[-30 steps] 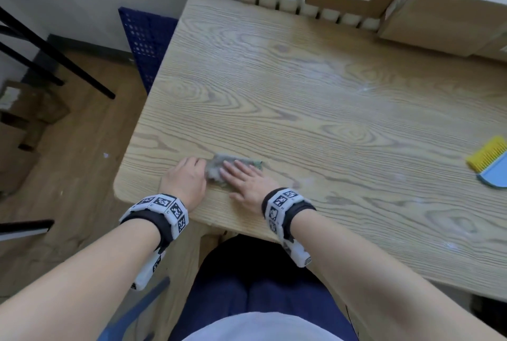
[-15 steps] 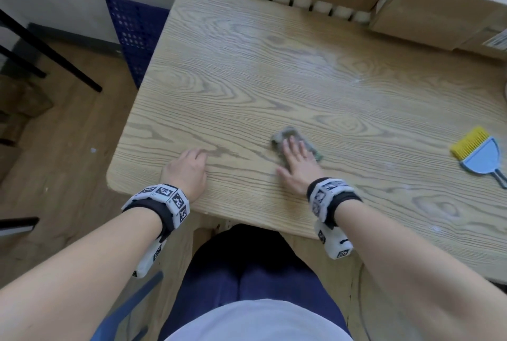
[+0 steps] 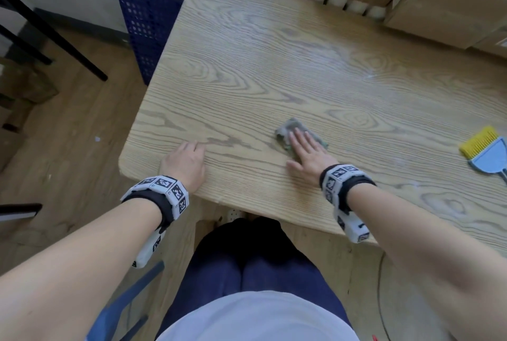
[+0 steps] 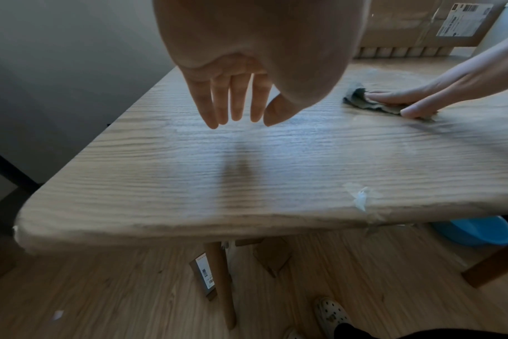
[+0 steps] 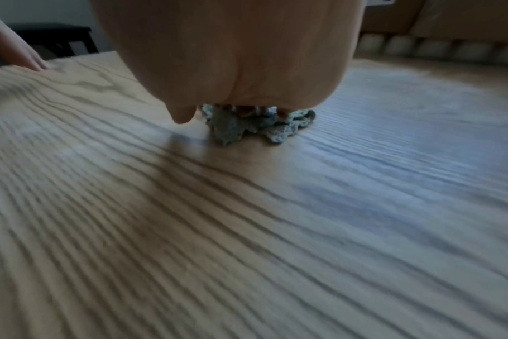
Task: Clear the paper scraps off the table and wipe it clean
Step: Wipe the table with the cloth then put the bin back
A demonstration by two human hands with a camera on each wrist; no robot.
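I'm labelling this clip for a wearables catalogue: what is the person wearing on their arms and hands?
Both forearms are bare, with no sleeves in view, and neither the left hand nor the right hand wears a glove. Each wrist carries a black strap ringed with white blocks printed with black square-pattern markers: the left wristband and the right wristband. A white block hangs below each wrist.

Both forearms extended forward, marker bands on the wrists. Left hand [image 3: 184, 162] palm-down, fingers straight and together, near table [image 3: 274, 66] edge. Right hand [image 3: 307, 150] flat, fingers extended, pressing down on cloth [image 3: 288, 128].
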